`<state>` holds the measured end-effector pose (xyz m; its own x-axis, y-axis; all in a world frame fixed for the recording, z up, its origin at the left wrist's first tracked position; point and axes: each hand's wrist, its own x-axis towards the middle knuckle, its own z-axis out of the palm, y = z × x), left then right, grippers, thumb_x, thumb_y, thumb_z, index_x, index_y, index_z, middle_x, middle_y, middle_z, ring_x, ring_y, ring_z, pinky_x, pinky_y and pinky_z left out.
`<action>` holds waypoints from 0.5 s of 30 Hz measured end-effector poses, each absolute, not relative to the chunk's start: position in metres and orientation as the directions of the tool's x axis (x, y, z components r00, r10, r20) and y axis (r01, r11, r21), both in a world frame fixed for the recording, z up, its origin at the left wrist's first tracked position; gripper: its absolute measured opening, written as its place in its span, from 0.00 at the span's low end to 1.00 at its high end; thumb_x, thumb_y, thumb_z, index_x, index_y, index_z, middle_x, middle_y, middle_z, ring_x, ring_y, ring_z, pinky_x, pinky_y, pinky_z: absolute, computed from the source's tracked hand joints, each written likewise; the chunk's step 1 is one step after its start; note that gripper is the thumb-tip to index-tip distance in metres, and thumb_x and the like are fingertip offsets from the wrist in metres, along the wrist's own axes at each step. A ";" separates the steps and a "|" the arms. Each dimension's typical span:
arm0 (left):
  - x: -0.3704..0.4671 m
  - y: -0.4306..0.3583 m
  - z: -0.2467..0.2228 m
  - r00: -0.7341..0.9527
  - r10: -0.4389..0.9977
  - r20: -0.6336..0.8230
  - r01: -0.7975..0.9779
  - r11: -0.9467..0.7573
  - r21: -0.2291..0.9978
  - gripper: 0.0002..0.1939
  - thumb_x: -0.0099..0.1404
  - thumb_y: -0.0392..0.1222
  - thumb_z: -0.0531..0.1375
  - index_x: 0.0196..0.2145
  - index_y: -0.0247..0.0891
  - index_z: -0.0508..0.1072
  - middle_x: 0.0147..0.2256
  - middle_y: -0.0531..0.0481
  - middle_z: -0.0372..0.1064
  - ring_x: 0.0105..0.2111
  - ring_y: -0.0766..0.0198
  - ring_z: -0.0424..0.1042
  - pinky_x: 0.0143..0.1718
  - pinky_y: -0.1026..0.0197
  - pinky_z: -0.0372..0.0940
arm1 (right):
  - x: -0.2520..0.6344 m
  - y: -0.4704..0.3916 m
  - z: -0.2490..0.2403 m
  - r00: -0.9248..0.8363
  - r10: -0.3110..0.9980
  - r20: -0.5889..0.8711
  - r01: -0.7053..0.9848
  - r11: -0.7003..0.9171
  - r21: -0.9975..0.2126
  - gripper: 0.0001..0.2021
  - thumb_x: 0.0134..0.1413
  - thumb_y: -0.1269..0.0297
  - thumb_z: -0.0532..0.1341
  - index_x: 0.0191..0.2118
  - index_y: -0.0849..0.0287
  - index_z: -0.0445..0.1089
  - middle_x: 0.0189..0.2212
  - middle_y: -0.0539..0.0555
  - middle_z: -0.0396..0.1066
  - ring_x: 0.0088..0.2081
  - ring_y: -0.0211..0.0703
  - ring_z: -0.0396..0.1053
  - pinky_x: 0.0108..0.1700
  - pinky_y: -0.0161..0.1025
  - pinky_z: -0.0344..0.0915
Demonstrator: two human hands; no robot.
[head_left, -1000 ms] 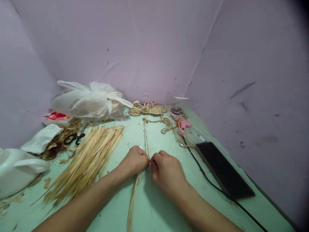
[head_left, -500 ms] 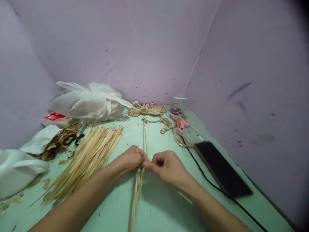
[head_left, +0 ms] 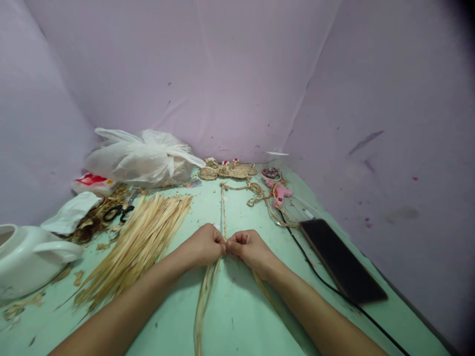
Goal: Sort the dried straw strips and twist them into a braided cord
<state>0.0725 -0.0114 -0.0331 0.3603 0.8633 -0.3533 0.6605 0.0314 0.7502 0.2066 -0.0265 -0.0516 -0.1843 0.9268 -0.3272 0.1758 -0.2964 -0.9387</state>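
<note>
My left hand and my right hand meet at the middle of the table, both closed in a pinch at the near end of a thin braided cord. That cord runs straight away from me, then bends right into a loose coil. Loose straw strands hang toward me from under my left hand. Another strand trails from my right hand along the forearm. Fingertips hide the exact point where the strands cross. Left of my hands lies a fanned bundle of dry straw strips.
Black-handled scissors, a white pitcher and a knotted plastic bag stand left. Woven straw pieces lie at the back. On the right are a pink glue gun, its black cable and a dark phone.
My right hand has drawn back slightly and its fingers have closed more. A strand now trails under my right forearm, and the strands below my left hand have spread. The view has shifted slightly.
</note>
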 end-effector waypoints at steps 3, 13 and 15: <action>0.069 -0.011 -0.030 0.337 0.881 -0.332 0.730 -0.022 0.684 0.08 0.43 0.36 0.51 0.10 0.36 0.58 0.11 0.58 0.43 0.15 0.73 0.45 0.18 0.65 0.41 | 0.206 -0.027 -0.052 -0.150 0.929 -0.338 0.157 -0.315 -0.936 0.05 0.36 0.69 0.57 0.16 0.63 0.62 0.09 0.44 0.56 0.13 0.27 0.44 0.18 0.31 0.39; 0.064 -0.024 -0.006 0.361 0.824 -0.436 0.800 -0.033 0.600 0.10 0.47 0.41 0.52 0.16 0.34 0.68 0.15 0.52 0.60 0.16 0.70 0.54 0.19 0.66 0.48 | 0.205 -0.031 -0.051 -0.128 0.924 -0.360 0.047 -0.357 -0.933 0.06 0.34 0.67 0.59 0.17 0.64 0.66 0.13 0.48 0.64 0.14 0.26 0.47 0.18 0.31 0.42; 0.076 -0.036 -0.010 0.304 0.886 -0.349 0.858 -0.095 0.505 0.09 0.48 0.39 0.51 0.17 0.35 0.68 0.16 0.51 0.60 0.17 0.68 0.56 0.20 0.65 0.47 | 0.203 -0.033 -0.051 -0.104 0.925 -0.365 0.009 -0.366 -0.931 0.04 0.32 0.68 0.59 0.17 0.64 0.66 0.13 0.48 0.64 0.15 0.27 0.49 0.19 0.31 0.44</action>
